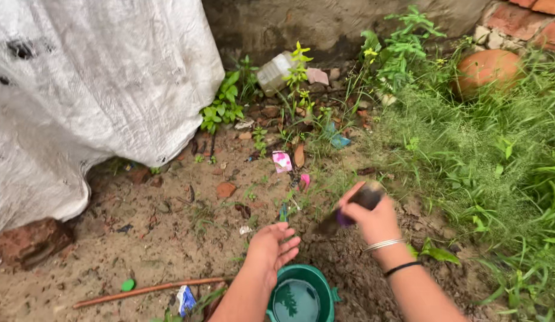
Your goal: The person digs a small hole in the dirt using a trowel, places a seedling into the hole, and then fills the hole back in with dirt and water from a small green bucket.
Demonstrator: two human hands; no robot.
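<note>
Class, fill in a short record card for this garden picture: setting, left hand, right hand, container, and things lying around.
Setting: bare soil patch beside grass and a wall
Left hand: open, palm down, fingers at the rim of the green pot
Right hand: gripping a dark, blurred hand tool over the loose soil
Container: green pot, round, on the ground between the forearms
Lying around: white woven sack, plastic bottle, clay pot, thin brown stick, scraps of litter

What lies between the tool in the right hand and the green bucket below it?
Nothing visible. The right hand holds the dark tool over loose soil, just above and right of the green bucket. The left hand rests at the bucket's rim, off to the side.
</note>
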